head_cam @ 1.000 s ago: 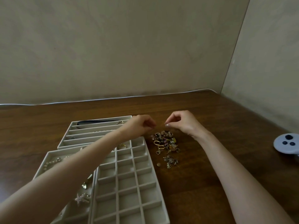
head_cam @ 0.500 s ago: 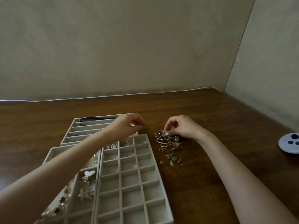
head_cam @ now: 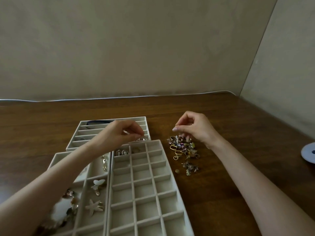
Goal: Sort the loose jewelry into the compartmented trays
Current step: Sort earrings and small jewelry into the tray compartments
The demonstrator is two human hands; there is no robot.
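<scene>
Beige velvety trays, three in all, catalogued across my dark wooden desk (head_cam: 238, 176). Leftmost, the wide-celled tray (head_cam: 53, 159): one brown-and-white clip (head_cam: 61, 208) partly under my forearm, one starfish clip (head_cam: 94, 206), one pale winged clip (head_cam: 98, 183). Behind it, the long-slot tray (head_cam: 73, 147): a dark band (head_cam: 97, 122) in a far slot, a few glinting bits (head_cam: 144, 138) at its near right corner. My left hand (head_cam: 122, 133) hovers over that corner, thumb and forefinger drawn to a pinch; whether anything is between them I cannot tell. Centre, the grid tray (head_cam: 154, 142): earrings (head_cam: 121, 152) in the left cells of the far row, every other cell I can see unfilled. To its right, on bare wood, the loose pile (head_cam: 183, 149): tangled gold loops, a heart charm, beads, with a smaller cluster (head_cam: 190, 167) and one round stud (head_cam: 177, 171) nearer me. My right hand (head_cam: 196, 129) hangs above the pile's far edge, thumb and forefinger nipping a small gold piece (head_cam: 176, 125), the other fingers curled down toward the heap. Far right, a white round object (head_cam: 309, 153), cut off by the frame. Assessment: the large clips look placed; the small items are barely begun, since most of the pile lies unsorted and nearly the whole grid waits.
</scene>
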